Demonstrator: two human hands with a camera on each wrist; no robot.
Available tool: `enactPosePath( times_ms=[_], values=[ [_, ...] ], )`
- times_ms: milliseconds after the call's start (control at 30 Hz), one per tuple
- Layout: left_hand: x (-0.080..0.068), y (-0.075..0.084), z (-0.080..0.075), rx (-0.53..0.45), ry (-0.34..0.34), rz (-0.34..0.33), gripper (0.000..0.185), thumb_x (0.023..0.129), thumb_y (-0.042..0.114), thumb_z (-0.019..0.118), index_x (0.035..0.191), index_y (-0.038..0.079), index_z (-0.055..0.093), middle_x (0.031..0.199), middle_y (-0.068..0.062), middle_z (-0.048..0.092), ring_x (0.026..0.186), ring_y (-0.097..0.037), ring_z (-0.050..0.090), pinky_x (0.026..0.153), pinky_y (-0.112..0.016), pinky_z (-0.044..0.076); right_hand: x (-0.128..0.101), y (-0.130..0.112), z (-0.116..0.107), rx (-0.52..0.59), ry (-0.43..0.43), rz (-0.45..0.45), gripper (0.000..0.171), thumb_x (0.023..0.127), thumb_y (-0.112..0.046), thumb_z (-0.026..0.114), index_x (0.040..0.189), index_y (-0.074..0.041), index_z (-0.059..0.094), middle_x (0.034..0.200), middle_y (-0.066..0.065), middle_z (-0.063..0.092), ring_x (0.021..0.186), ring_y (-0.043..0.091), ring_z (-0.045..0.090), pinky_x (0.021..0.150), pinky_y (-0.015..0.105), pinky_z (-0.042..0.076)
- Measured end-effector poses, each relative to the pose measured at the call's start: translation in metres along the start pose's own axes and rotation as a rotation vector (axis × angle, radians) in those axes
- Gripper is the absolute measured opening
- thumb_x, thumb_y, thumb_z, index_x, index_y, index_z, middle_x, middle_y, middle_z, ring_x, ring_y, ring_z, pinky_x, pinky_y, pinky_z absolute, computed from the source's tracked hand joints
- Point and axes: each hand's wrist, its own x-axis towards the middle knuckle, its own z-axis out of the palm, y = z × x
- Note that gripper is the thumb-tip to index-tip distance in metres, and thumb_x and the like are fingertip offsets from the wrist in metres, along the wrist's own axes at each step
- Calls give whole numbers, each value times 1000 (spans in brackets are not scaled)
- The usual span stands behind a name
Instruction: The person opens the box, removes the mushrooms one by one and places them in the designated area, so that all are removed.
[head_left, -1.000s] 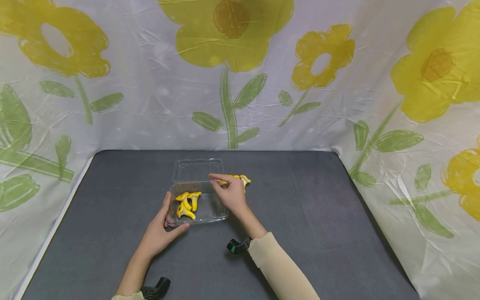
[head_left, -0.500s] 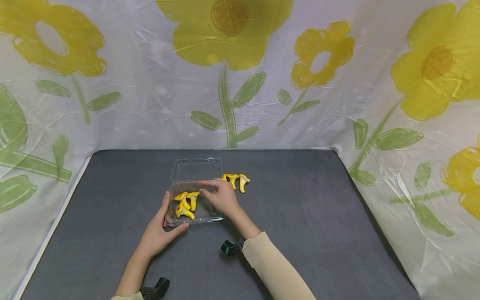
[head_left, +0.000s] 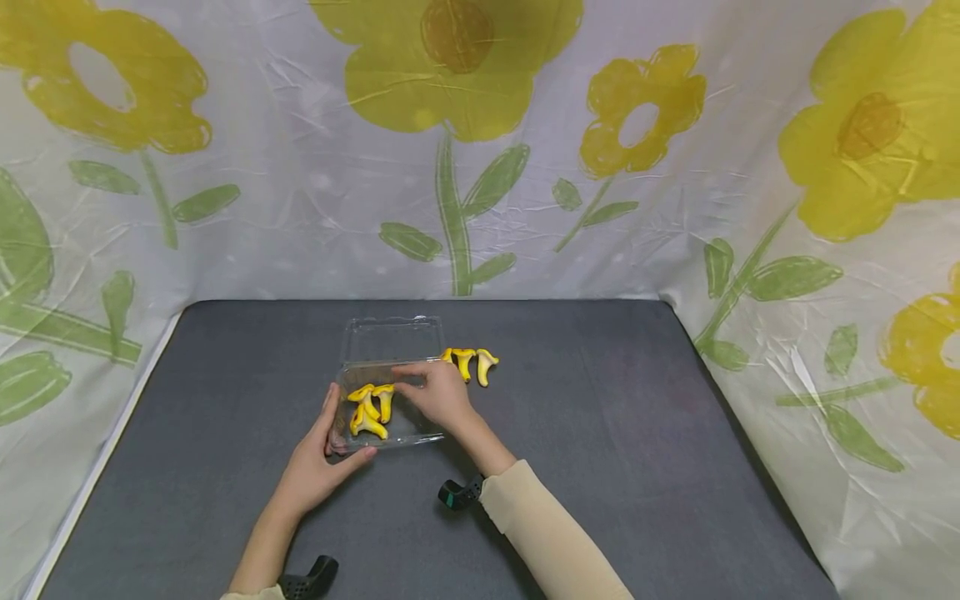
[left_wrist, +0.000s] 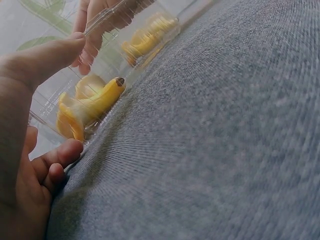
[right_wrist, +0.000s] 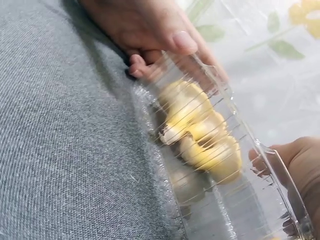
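Note:
In the head view, a clear plastic clamshell box (head_left: 416, 430) lies with its lid (head_left: 393, 340) folded back. Yellow chanterelle mushrooms (head_left: 368, 425) lie together in its left part. My left hand (head_left: 309, 471) holds the box at its near left corner, thumb along the front wall and fingers at the left side. My right hand (head_left: 442, 396) reaches over the box's right half, thumb and index finger apart, fingertips right at the cap of the rightmost mushroom (head_left: 385, 402). The right wrist view shows these mushrooms (right_wrist: 200, 130) through the box wall.
Outside the box, to its right, several more chanterelles (head_left: 465, 362) lie in a row, one partly behind my right hand. The dark grey tabletop (head_left: 637, 433) extends widely to the right. A white cloth (head_left: 300, 167) printed with yellow flowers surrounds the table.
My right hand has moved left and down, from the box's right edge to the mushrooms inside, uncovering the ones outside. My left hand stays at its corner.

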Motion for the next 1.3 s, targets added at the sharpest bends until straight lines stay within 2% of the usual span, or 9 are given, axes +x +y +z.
enactPosePath(
  times_ms=[100,267,333,467,567,733,867,1033,1300],
  values=[
    [0,1,0,-8,0,-8,111,82,47,79,161,25,2,166,-9,8,76,-13,45,71,-26,42,1,-1,1,-50,-31,8,26,89,-27,75,115,-23,76,93,-6,77,38,4,26,41,19,26],
    [-1,2,-1,4,-5,-16,111,83,48,78,160,25,1,166,-10,6,86,-15,50,75,-30,44,1,-2,3,-169,-71,16,27,90,-32,75,116,-30,75,66,-7,70,38,4,18,41,19,21],
    [-1,3,-2,11,-6,-16,111,83,49,77,160,26,1,166,-11,6,90,-16,51,76,-30,46,2,-3,4,-206,-81,19,27,90,-33,74,116,-31,75,68,-9,71,38,4,17,41,19,21],
    [-1,2,-1,11,-6,-13,111,83,49,78,160,27,1,167,-9,6,86,-13,52,75,-28,46,3,-5,6,-281,-108,12,27,91,-36,73,118,-33,74,60,-7,67,38,5,17,40,20,19],
    [0,1,-1,9,0,-6,112,82,49,79,160,28,2,167,-9,7,82,-12,50,75,-27,46,3,-7,7,-343,-115,-6,26,91,-36,72,118,-33,74,60,-6,68,38,5,21,39,20,20],
    [0,0,0,14,10,12,113,81,48,80,161,27,3,166,-10,8,79,-10,49,74,-26,47,2,-9,6,-407,-94,-36,22,90,-34,75,111,-31,77,79,-8,76,42,3,35,40,18,27],
    [0,-2,0,7,11,21,113,81,47,80,160,27,3,167,-8,7,77,-9,47,74,-25,47,1,-10,6,-429,-93,-51,20,89,-32,76,108,-30,79,83,-8,76,45,2,43,42,17,32],
    [0,-3,1,-2,13,31,112,81,45,80,161,26,3,167,-8,7,76,-9,47,73,-24,46,1,-10,6,-443,-92,-63,18,90,-32,74,108,-29,79,84,-8,76,46,2,46,43,17,33],
    [0,0,0,-2,11,27,111,83,42,80,161,24,3,167,-10,7,79,-9,46,73,-26,45,0,-9,7,-429,-40,-90,17,91,-31,73,106,-28,79,90,-10,77,52,2,55,44,16,36]
  ],
)
